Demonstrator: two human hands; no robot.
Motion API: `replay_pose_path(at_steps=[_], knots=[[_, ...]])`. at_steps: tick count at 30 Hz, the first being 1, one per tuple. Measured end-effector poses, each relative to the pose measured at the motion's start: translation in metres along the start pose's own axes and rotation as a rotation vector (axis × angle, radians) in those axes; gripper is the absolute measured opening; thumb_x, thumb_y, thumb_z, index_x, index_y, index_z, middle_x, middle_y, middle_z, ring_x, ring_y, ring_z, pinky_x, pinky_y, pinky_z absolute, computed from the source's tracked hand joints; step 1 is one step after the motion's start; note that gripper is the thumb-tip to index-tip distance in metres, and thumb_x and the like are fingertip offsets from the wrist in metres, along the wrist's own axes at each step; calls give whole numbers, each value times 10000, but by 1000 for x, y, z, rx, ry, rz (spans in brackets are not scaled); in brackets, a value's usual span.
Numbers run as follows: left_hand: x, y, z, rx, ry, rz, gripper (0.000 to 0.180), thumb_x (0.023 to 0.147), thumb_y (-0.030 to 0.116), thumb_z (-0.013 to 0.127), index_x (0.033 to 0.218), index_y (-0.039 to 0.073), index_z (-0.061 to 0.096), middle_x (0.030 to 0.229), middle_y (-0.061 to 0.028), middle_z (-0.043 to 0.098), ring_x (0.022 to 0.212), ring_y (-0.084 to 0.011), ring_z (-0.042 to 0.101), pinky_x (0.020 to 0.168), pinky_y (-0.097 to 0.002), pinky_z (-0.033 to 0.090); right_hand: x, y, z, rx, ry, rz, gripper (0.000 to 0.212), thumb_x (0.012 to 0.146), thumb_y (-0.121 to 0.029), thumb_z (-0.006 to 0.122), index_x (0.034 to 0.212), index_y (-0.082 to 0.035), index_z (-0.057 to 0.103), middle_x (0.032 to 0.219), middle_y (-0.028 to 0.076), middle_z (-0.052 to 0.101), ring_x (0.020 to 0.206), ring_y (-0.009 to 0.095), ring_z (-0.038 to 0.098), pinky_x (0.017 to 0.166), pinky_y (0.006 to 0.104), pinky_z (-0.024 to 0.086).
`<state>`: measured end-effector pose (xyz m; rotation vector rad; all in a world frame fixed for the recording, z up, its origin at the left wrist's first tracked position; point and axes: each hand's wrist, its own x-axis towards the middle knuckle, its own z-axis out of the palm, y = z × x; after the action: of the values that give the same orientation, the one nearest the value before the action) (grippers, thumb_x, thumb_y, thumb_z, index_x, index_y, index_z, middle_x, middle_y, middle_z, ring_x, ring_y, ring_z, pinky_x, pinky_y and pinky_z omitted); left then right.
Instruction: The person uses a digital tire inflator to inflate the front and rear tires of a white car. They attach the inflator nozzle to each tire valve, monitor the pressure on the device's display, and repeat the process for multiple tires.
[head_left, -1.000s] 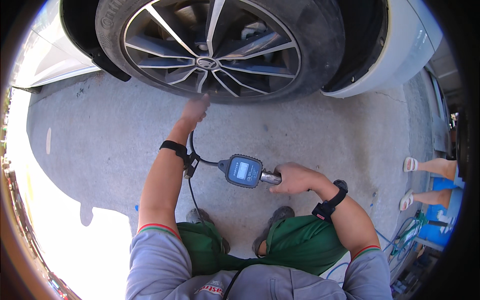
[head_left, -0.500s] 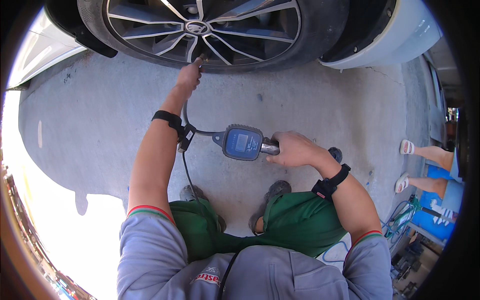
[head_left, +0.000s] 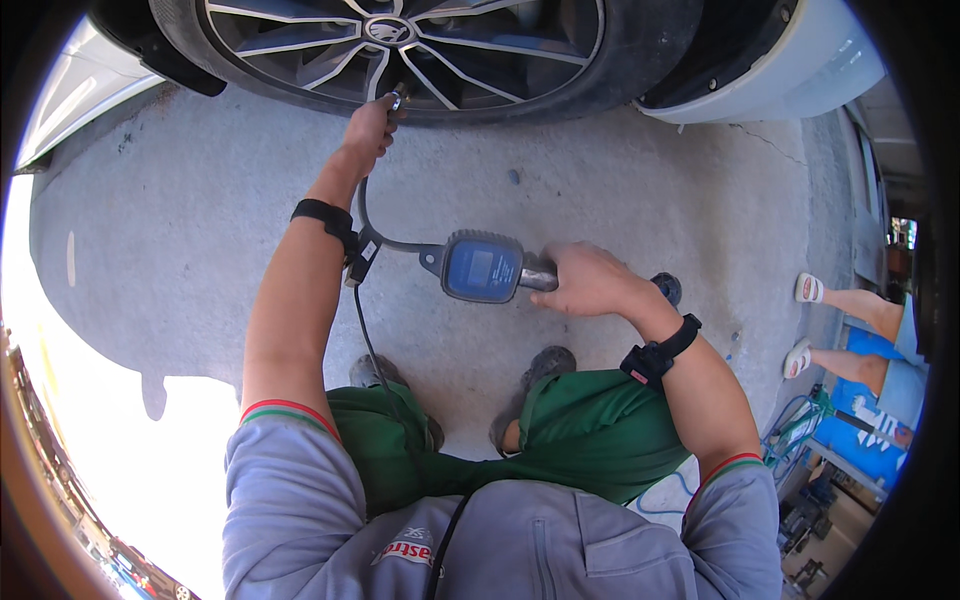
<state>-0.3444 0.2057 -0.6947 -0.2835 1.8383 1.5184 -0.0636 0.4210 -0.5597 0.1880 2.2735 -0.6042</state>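
Note:
My left hand [head_left: 370,135] is closed around a silver air chuck [head_left: 395,100] at the lower part of the wheel rim, beside a spoke. Whether the chuck sits on the valve is too small to tell. A dark hose [head_left: 363,205] runs from that hand past my left wrist to a digital tyre inflator gauge [head_left: 482,268] with a blue face and a dark rubber surround. My right hand [head_left: 595,280] grips the metal handle [head_left: 538,274] on the gauge's right side and holds it level above the floor. The car wheel [head_left: 389,32] has a black tyre and silver-edged spokes.
White bodywork [head_left: 790,85] curves beside the tyre at the upper right. Another person's sandalled feet [head_left: 808,289] are at the right, near a blue panel [head_left: 850,450] and a green tool with hoses [head_left: 800,430]. My shoes [head_left: 545,365] stand on the concrete floor [head_left: 620,180].
The wheel and my hands sit slightly higher in the view. More of the silver chuck shows at my left fingertips. My right hand keeps its grip on the gauge handle.

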Motion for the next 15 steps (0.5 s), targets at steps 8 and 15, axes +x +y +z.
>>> replay_pose_path(at_steps=[8,15], knots=[[-1,1,-1,-23,16,8,407,1029,414,480,954,68,679,663,63,356,563,-84,280,526,-299,207,0,-1,-1,-4,-11,10,493,801,-345,769,1100,37,687,1040,254,725,1017,427,695,888,491,537],[-1,2,0,-34,21,9,410,1033,420,476,951,72,678,652,69,341,558,-82,274,521,-300,200,0,-1,-1,13,-4,-7,504,818,-353,779,1100,51,675,1020,264,718,1005,428,693,873,486,531]])
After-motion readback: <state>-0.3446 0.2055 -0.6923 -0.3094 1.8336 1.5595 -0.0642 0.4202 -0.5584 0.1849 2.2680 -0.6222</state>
